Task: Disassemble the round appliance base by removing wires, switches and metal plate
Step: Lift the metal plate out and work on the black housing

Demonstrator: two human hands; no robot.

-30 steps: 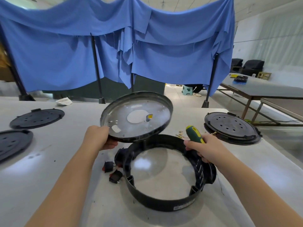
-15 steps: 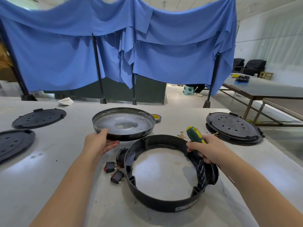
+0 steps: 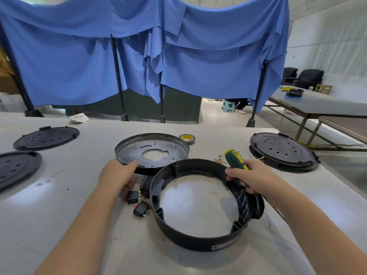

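Note:
The black plastic ring of the appliance base (image 3: 198, 243) lies open on the white table (image 3: 59, 215). Just behind it rests the round metal plate (image 3: 137, 153), rim up, with a hole in its middle. My left hand (image 3: 117, 175) holds the plate's near left rim, thumb over the edge. My right hand (image 3: 252, 177) grips a green and yellow screwdriver (image 3: 235, 158) and rests on the ring's right wall. Two black rocker switches (image 3: 138, 203) lie loose on the table left of the ring. Small brass terminals (image 3: 219, 158) lie behind the ring.
Black vented round covers sit at the left (image 3: 45, 137), far left (image 3: 15, 167) and right (image 3: 282, 150). A roll of tape (image 3: 187, 138) lies behind the plate. Blue cloth on stands closes off the far table edge. Another table stands at the right.
My left hand has lowered the metal plate from a raised, tilted position down flat onto the table behind the ring. My right hand has stayed on the ring with the screwdriver.

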